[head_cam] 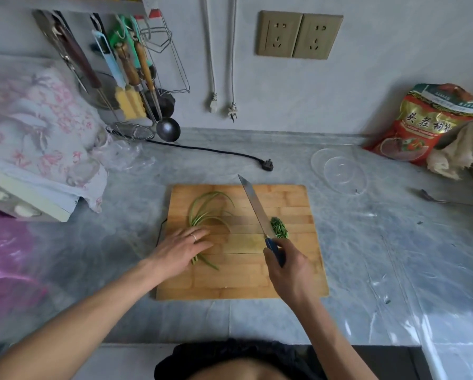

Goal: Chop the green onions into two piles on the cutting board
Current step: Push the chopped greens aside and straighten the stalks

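A person works at a wooden cutting board (241, 281) on a grey marbled desk (367, 242) at the centre of the frame. The left hand (179, 246), fingers straight and flat, presses on a bunch of uncut green onions (202, 212) at the board's left side. The right hand (290, 270) grips the blue handle of a knife (254, 207), its blade angled toward the upper left. A small pile of chopped green onions (279, 227) lies just right of the blade. Clear bowls (339, 170) sit at the right.
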A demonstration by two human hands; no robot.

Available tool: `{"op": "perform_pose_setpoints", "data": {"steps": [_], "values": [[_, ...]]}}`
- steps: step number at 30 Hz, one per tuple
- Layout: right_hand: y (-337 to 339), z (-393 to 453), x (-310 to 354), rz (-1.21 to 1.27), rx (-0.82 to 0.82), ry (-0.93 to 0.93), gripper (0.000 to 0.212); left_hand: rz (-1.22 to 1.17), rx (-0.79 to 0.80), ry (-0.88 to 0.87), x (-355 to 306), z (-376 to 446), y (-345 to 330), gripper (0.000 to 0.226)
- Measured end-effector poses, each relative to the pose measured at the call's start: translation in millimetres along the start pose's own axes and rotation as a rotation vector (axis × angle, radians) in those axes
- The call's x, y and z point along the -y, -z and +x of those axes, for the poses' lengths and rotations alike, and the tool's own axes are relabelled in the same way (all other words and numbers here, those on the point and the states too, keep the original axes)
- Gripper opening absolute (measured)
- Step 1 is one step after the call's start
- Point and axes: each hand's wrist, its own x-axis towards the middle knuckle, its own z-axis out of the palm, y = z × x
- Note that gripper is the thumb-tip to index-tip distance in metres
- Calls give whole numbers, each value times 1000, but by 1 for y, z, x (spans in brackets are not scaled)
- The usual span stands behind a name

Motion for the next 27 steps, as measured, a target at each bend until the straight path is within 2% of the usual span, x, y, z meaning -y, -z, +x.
{"op": "perform_pose_setpoints", "data": {"steps": [2, 5, 8, 10, 16, 22, 27], "values": [[-3, 0, 3, -15, -2, -5, 11, 43, 8, -49, 5, 13, 9, 60], [-10, 0, 8, 15, -22, -15, 15, 170, 126, -123, 6, 36, 25, 44], [-19, -3, 13, 25, -25, -27, 14, 270, 203, -209, 8, 45, 28, 37], [-24, -5, 14, 49, -25, -37, 14, 268, 215, -205, 11, 47, 28, 38], [-34, -9, 15, 42, -33, -37, 10, 170, 191, -54, 6, 41, 21, 34], [-48, -7, 27, 48, -45, -41, 12, 7, 98, 83, 3, 28, 11, 34], [-62, -7, 34, 16, -60, -25, 11, -194, 4, 261, 10, 10, 11, 21]]}}
